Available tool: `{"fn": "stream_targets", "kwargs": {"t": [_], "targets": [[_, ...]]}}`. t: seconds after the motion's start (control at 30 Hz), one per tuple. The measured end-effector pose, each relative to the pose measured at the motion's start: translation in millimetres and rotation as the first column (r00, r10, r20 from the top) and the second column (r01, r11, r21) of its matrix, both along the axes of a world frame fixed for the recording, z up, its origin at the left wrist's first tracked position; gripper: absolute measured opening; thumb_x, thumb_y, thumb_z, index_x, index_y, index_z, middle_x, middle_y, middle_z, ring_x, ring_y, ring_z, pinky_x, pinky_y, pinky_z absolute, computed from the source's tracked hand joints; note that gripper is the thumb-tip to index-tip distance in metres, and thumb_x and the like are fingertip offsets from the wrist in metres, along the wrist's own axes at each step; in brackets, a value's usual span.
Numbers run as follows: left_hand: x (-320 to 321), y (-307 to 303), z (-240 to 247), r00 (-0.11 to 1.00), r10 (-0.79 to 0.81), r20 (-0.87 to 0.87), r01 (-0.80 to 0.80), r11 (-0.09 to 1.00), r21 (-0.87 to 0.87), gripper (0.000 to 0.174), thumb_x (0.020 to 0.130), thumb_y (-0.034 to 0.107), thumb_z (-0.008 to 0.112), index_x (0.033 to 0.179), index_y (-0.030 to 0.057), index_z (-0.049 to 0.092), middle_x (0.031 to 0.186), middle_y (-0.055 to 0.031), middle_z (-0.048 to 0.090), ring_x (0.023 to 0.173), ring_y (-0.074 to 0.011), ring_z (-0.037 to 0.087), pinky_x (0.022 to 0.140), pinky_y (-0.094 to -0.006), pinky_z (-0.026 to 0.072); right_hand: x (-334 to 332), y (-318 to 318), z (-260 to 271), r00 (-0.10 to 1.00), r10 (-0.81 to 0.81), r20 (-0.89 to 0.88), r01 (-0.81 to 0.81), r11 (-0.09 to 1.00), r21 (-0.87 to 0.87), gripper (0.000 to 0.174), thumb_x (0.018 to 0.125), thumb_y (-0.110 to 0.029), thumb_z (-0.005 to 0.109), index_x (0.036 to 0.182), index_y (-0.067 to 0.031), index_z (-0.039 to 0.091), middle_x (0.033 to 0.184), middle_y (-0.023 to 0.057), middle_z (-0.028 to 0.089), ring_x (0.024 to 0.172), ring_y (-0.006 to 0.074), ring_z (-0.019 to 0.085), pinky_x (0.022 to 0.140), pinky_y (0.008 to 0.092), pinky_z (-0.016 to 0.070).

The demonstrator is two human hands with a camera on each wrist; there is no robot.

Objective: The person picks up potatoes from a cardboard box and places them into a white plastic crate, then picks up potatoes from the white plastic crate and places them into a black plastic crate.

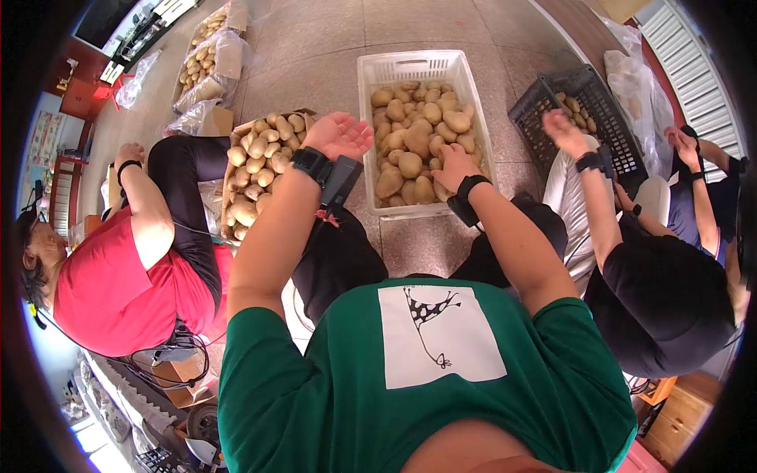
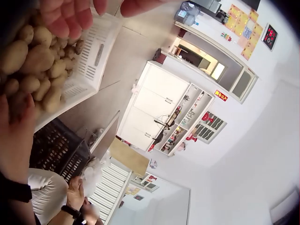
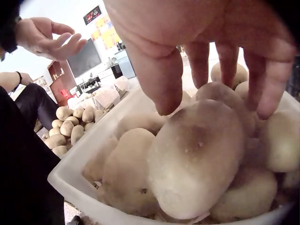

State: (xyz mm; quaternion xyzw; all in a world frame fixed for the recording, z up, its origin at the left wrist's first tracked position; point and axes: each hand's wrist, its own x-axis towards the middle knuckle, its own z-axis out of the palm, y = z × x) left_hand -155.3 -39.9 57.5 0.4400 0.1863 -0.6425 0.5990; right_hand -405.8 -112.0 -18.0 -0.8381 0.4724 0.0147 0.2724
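A white plastic crate [image 1: 480, 118] full of potatoes [image 1: 418, 140] stands in front of me. My right hand [image 1: 457, 167] is over the near right part of the crate, its thumb and fingers spread and pointing down among the potatoes. In the right wrist view a large potato [image 3: 197, 159] lies just in front of that hand, with others between and behind the fingers. My left hand [image 1: 339, 135] hangs palm up at the crate's left side, fingers loosely extended and holding nothing.
A cardboard box [image 1: 232, 180] of potatoes stands to the left, beside a seated person in red [image 1: 118, 292]. To the right, another person's hand [image 1: 564, 132] is over a black crate [image 1: 544, 91] with a few potatoes. More potato boxes [image 1: 229, 67] stand at the back left.
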Motion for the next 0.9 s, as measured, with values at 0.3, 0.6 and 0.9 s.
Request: {"fn": "stream_targets", "kwargs": {"t": [0.3, 0.6, 0.9], "targets": [[-21, -17, -25, 0.994, -0.106, 0.004, 0.106, 0.993, 0.046, 0.017, 0.087, 0.016, 0.046, 0.098, 0.0027, 0.044, 0.103, -0.0154, 0.047, 0.097, -0.0299, 0.049, 0.084, -0.0423, 0.0426, -4, 9, 5, 1.000, -0.009, 0.013, 0.009, 0.999, -0.049, 0.054, 0.071, -0.025, 0.066, 0.115, -0.0050, 0.043, 0.117, 0.0209, 0.041, 0.104, 0.0378, 0.047, 0.088, 0.0406, 0.0426], [-8, -31, -73, 0.984, -0.176, -0.019, 0.177, 0.983, 0.042, 0.014, 0.086, 0.012, 0.045, 0.097, 0.0029, 0.043, 0.101, -0.0129, 0.047, 0.094, -0.0287, 0.049, 0.081, -0.0432, 0.0437, -4, 18, 25, 0.982, 0.122, -0.145, -0.115, 0.992, 0.059, 0.041, 0.068, -0.029, 0.061, 0.104, -0.0103, 0.052, 0.105, 0.0213, 0.051, 0.098, 0.0360, 0.054, 0.083, 0.0415, 0.0451], [-27, -15, -53, 0.981, -0.161, 0.111, 0.153, 0.985, 0.078, 0.017, 0.086, 0.012, 0.047, 0.100, 0.0046, 0.043, 0.096, -0.0108, 0.047, 0.090, -0.0269, 0.047, 0.080, -0.0411, 0.0440, 7, 31, 20, 0.915, 0.199, -0.350, -0.185, 0.980, 0.076, 0.060, 0.066, -0.026, 0.066, 0.119, -0.0098, 0.043, 0.111, 0.0231, 0.045, 0.096, 0.0354, 0.055, 0.083, 0.0404, 0.0463]]}}
